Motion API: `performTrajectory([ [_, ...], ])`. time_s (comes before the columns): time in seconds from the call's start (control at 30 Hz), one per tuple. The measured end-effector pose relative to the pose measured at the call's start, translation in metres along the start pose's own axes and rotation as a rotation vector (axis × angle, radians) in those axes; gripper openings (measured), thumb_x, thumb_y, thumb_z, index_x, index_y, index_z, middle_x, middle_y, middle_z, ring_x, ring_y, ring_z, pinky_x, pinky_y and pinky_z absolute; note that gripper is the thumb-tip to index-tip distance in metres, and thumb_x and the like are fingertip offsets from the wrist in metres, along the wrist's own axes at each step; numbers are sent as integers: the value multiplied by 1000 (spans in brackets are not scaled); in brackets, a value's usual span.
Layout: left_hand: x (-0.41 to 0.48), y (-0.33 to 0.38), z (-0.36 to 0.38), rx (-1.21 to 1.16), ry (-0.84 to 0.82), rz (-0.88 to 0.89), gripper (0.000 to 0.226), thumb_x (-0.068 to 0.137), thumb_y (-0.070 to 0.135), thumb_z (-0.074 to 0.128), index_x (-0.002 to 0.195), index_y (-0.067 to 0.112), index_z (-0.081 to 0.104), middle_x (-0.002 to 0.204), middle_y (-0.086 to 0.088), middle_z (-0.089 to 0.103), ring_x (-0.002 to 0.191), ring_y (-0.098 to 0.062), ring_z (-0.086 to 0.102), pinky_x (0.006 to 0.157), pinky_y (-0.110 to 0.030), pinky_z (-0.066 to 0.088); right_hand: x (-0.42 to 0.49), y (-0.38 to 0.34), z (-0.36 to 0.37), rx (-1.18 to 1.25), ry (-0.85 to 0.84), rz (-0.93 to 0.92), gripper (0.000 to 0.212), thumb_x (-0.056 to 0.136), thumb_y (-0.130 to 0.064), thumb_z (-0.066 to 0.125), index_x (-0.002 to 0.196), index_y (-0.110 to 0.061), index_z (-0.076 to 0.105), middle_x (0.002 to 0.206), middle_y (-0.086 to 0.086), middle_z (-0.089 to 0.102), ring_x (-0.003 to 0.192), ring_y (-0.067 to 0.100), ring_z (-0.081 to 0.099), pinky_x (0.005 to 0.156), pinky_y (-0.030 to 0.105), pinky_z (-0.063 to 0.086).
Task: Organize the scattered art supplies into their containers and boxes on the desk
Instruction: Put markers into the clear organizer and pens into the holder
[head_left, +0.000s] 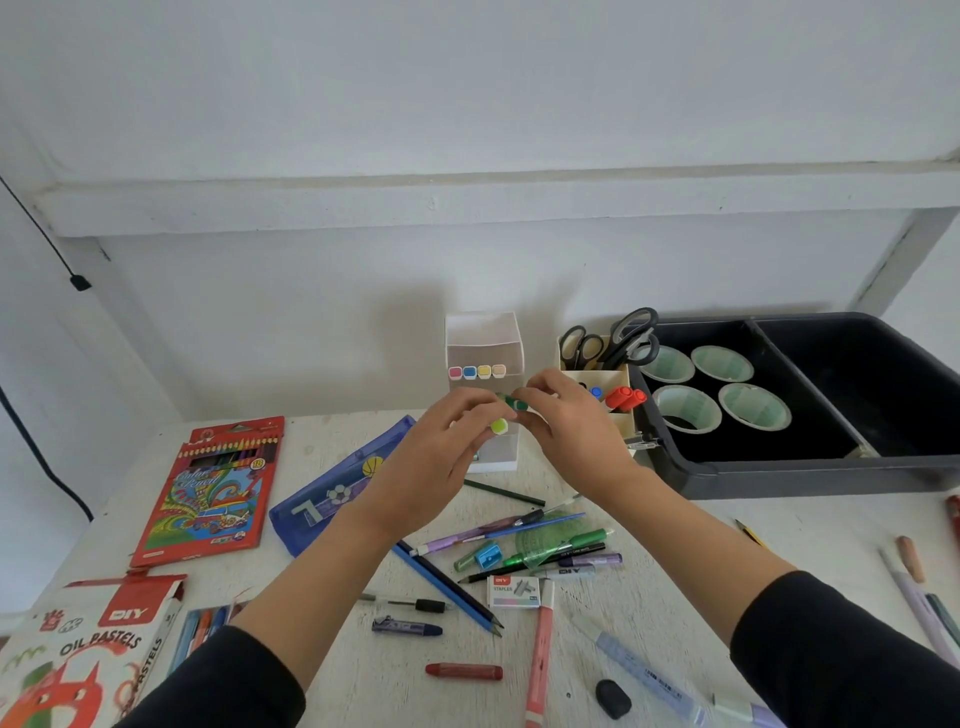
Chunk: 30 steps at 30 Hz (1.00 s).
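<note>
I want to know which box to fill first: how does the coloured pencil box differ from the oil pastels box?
The coloured pencil box is mostly red and lies farther back; the oil pastels box is mostly white, at the near left corner. The pencil box shows pencils through a window; the pastels box has its red flap open. Both lie flat on the desk.
</note>
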<state>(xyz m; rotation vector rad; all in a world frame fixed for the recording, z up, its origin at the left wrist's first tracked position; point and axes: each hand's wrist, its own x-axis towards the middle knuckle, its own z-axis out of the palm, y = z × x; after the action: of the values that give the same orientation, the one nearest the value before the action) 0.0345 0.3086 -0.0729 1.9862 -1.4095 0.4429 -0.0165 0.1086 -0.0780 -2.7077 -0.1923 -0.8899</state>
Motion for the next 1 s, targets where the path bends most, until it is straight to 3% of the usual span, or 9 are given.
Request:
performTrajectory([
  [0.2, -2, -10, 7, 178, -42, -32, 29, 106, 29, 44, 132, 27, 58, 130, 11, 59, 120, -11, 52, 92, -34, 35, 1, 1, 3, -21, 20, -18, 11, 86, -8, 75, 95, -5, 71, 89, 8, 60, 73, 28, 58, 62, 30, 40],
  [0.33, -6, -15, 15, 186, -22, -82, 37, 102, 46, 51, 133, 30, 59, 130, 17, 62, 121, -9, 52, 93, -38, 34, 3, 3, 7, -26, 29, -28, 10, 90, -14, 72, 95, -5, 71, 91, 7, 60, 75, 28, 58, 63, 41, 51],
  [0.5, -3, -20, 25, 138, 108, -70, 34, 99, 43, 55, 120, 21, 71, 117, 10, 72, 112, -11, 62, 88, -37, 40, 3, 3, 9, -23, 29, -21, 13, 92, -16, 68, 95, -4, 70, 91, 7, 59, 78, 27, 58, 67, 43, 51],
  [0.63, 4, -18, 27, 200, 187, -121, 37, 99, 50, 52, 108, 23, 74, 110, 13, 72, 106, -13, 62, 83, -41, 37, 1, 5, 11, 12, 26, -17, 12, 92, -14, 69, 100, -5, 69, 93, 7, 59, 80, 27, 57, 68, 40, 50],
  [0.77, 7, -19, 30, 289, 135, -126, 45, 98, 58, 46, 119, 27, 71, 122, 17, 68, 111, -15, 56, 82, -42, 34, 0, 5, 10, 53, 11, 19, 21, 98, -23, 58, 103, -6, 69, 95, 5, 59, 78, 26, 56, 64, 37, 49],
  [0.9, 7, -25, 27, 398, 98, -81, 40, 101, 51, 45, 126, 29, 68, 129, 18, 64, 110, -16, 52, 79, -39, 29, 1, 7, 11, 72, -11, 22, 23, 98, -25, 57, 104, -6, 69, 97, 5, 59, 79, 24, 56, 65, 35, 48],
  [1.0, 9, -24, 25, 430, 113, -53, 37, 102, 46, 45, 120, 27, 71, 120, 14, 67, 106, -18, 53, 79, -39, 28, 0, 8, 11, 72, 3, 20, 17, 97, -19, 63, 106, -6, 70, 96, 5, 60, 78, 24, 56, 62, 31, 44],
])
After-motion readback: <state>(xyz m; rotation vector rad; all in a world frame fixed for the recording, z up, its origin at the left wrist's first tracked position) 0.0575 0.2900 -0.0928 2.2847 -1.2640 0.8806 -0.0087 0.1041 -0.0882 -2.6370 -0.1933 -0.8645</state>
